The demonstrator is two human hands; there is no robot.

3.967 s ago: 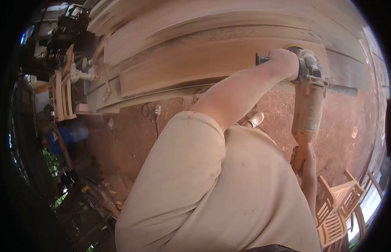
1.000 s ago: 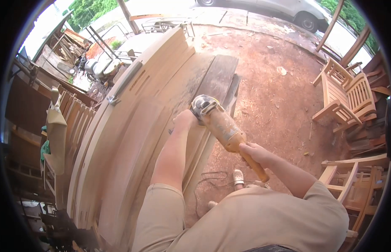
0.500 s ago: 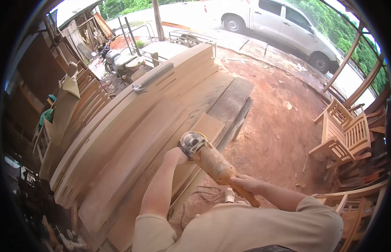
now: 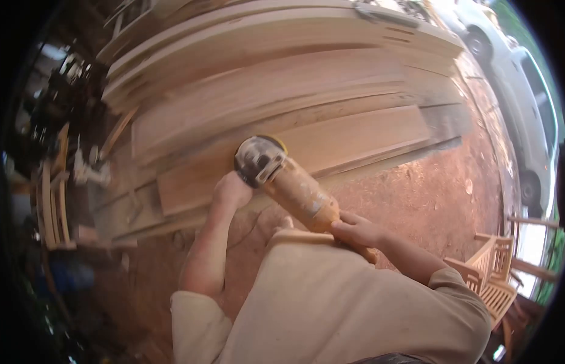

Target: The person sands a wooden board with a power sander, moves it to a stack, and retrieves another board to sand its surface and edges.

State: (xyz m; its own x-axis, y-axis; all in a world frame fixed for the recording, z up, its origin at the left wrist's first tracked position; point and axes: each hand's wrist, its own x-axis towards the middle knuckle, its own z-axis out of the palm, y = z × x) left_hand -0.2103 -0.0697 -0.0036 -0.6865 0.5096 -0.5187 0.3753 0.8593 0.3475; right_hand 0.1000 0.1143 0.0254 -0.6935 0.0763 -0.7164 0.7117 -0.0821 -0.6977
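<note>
An orange, dust-coated angle grinder (image 4: 299, 191) lies across the middle of the view, its dark round head (image 4: 257, 159) over a long reddish-brown board (image 4: 361, 136). A yellow disc edge shows at the head's upper right. My left hand (image 4: 233, 190) is closed at the left side of the head, where its grip is mostly hidden. Around the rear handle (image 4: 362, 250), close to my body, my right hand (image 4: 355, 229) is wrapped with the thumb along the top. The board lies flat on the workbench (image 4: 143, 206).
Long planks and beams (image 4: 246, 36) are stacked beyond the board. A dark metal tool (image 4: 385, 15) rests on the beams. Wooden chairs (image 4: 492, 267) stand at right, a silver pickup (image 4: 522, 91) beyond. Another power tool (image 4: 88, 170) sits at left over reddish dirt floor (image 4: 410, 200).
The view has turned left and down, so the planks now run more level across it. Both hands keep hold of the grinder, whose head is now over the reddish-brown board's middle-left part.
</note>
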